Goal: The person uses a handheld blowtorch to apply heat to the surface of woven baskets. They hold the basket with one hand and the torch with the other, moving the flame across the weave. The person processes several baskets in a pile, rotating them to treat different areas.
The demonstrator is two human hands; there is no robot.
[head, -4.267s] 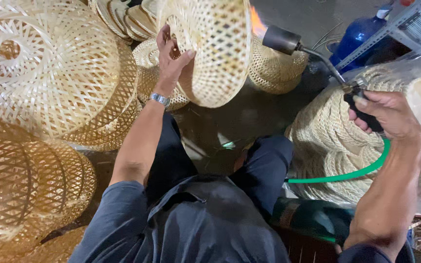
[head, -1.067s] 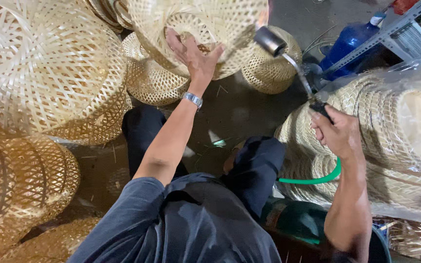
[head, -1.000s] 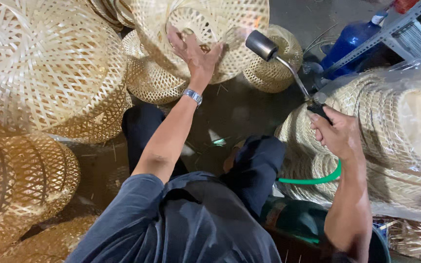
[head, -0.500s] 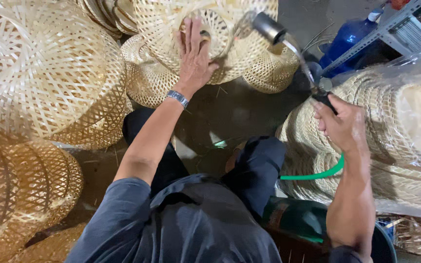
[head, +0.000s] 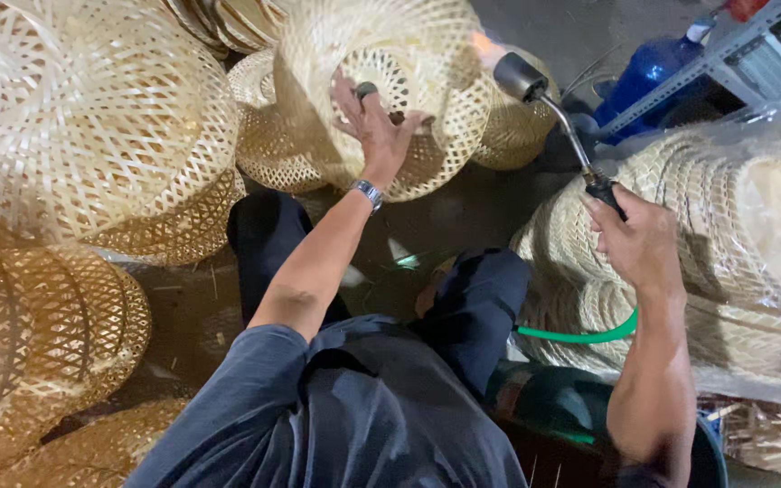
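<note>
My left hand (head: 374, 126) grips the rim of a pale woven bamboo lampshade (head: 427, 54), holding it up in front of me at top centre. My right hand (head: 639, 239) is closed around the black handle of a gas torch (head: 535, 90). The torch's metal head sits close against the shade's right side, with a small flame at its tip. A green hose (head: 580, 334) runs from the torch handle down toward my lap.
More woven bamboo shades lie around me: a large one (head: 83, 117) at upper left, darker ones (head: 38, 334) at lower left, stacked ones (head: 725, 244) under plastic at right. A blue cylinder (head: 648, 68) and a metal rack (head: 725, 54) stand at top right.
I have turned the shade in my left hand, shifting my grip along its rim. The torch head has stayed at the shade's right side, sweeping over its surface.
</note>
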